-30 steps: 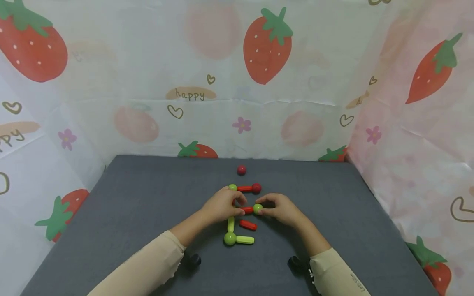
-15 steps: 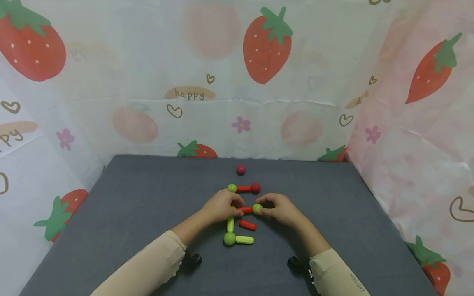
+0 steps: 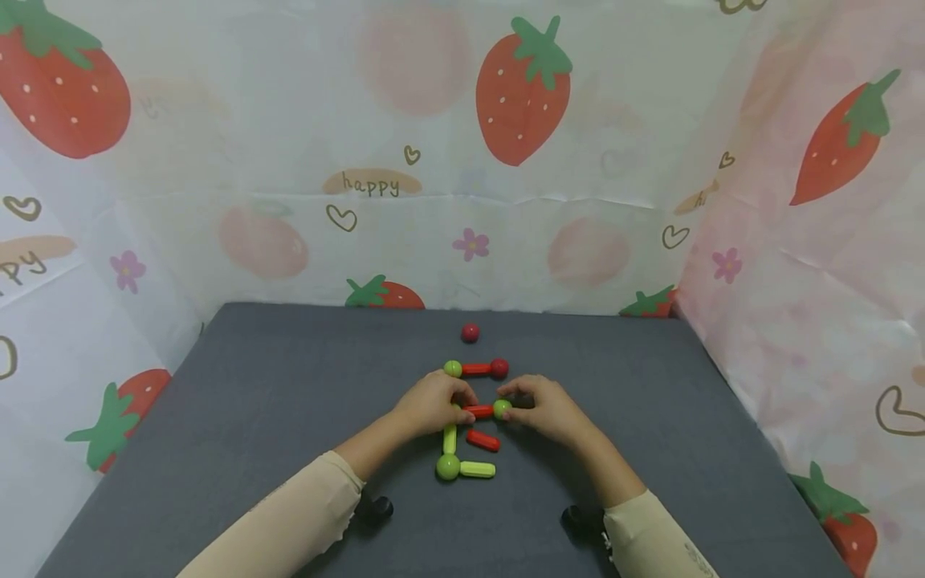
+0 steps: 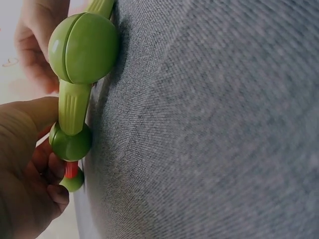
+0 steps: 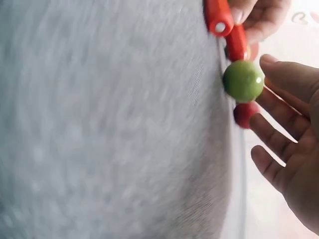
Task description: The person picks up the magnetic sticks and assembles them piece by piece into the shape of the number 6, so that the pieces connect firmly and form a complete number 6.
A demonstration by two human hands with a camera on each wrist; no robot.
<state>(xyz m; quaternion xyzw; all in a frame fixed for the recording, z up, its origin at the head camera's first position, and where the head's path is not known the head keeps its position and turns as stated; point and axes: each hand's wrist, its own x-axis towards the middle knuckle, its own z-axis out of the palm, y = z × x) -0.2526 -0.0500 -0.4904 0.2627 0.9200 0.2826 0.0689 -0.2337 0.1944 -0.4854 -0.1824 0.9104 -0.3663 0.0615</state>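
Magnetic-looking rods and balls form an E-like figure in the head view. My left hand [image 3: 431, 403] grips its middle-left joint, a green ball [image 4: 71, 143], largely hidden by the hand from above. From that joint a red rod [image 3: 479, 411] runs right to another green ball [image 3: 502, 409]. My right hand [image 3: 545, 409] pinches this end ball between thumb and index finger; the other fingers are spread in the right wrist view. A light green rod [image 4: 74, 107] links the middle joint to the near green ball [image 3: 448, 466], from which a second light green rod [image 3: 478, 470] points right.
A loose red rod [image 3: 483, 440] lies just below the middle row. The upper row has a green ball [image 3: 452, 368], a red rod [image 3: 475, 369] and a dark red ball [image 3: 499, 368]. Another red ball [image 3: 470, 332] lies alone toward the back of the grey table [image 3: 311, 361].
Both hands stay at the middle row. Only slight shifts of the hands and the camera are visible; the rods and balls keep their arrangement.
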